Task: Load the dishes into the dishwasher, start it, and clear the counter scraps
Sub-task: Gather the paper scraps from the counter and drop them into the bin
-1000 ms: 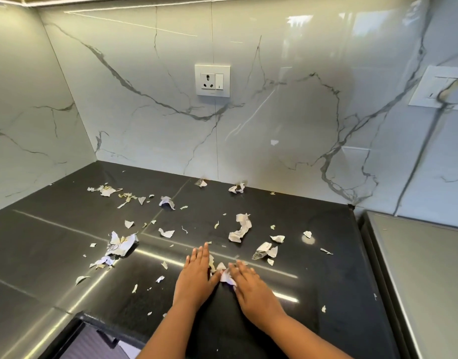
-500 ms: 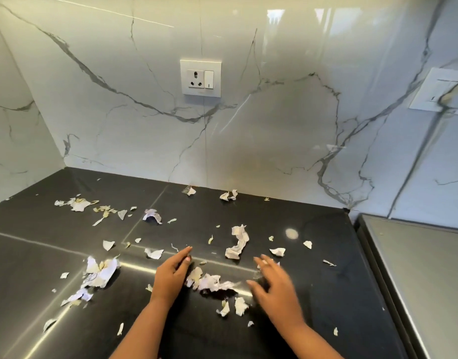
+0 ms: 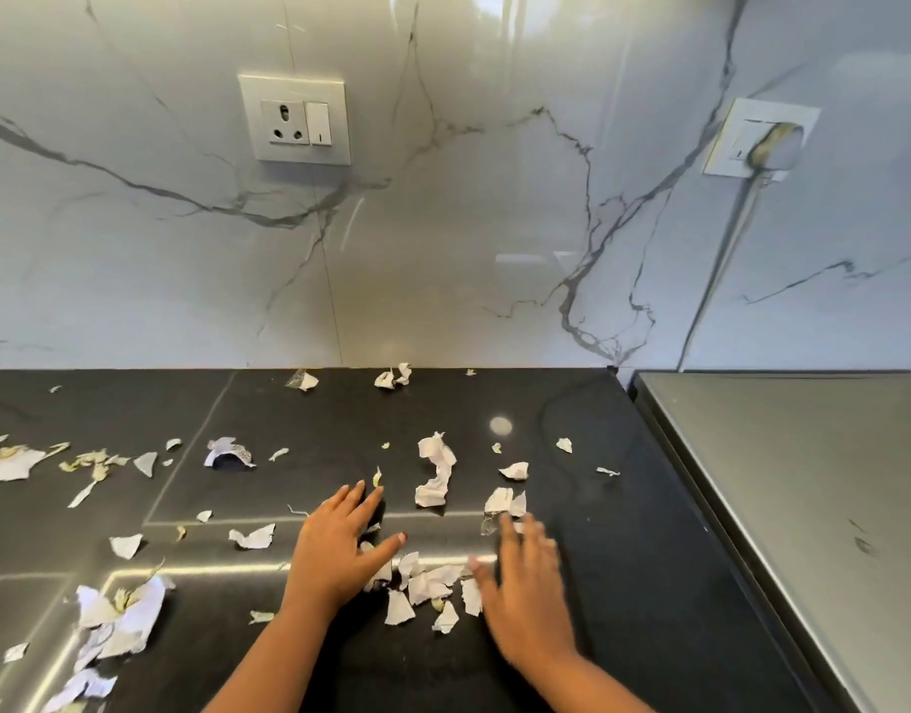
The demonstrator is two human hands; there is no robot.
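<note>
Bracketing a small pile of paper scraps (image 3: 426,585) on the black desk (image 3: 628,573) with left hand (image 3: 337,550) and right hand (image 3: 525,584), fingers straight, apart, gripping nothing.

A home kitchen; black stone counter (image 3: 571,403); marble backsplash (image 3: 443,249); wall socket (image 3: 294,118).

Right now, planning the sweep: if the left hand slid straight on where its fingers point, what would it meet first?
Probably the small pale yellowish scrap lying on the black stone counter, just beyond the fingertips of the left hand.
</note>
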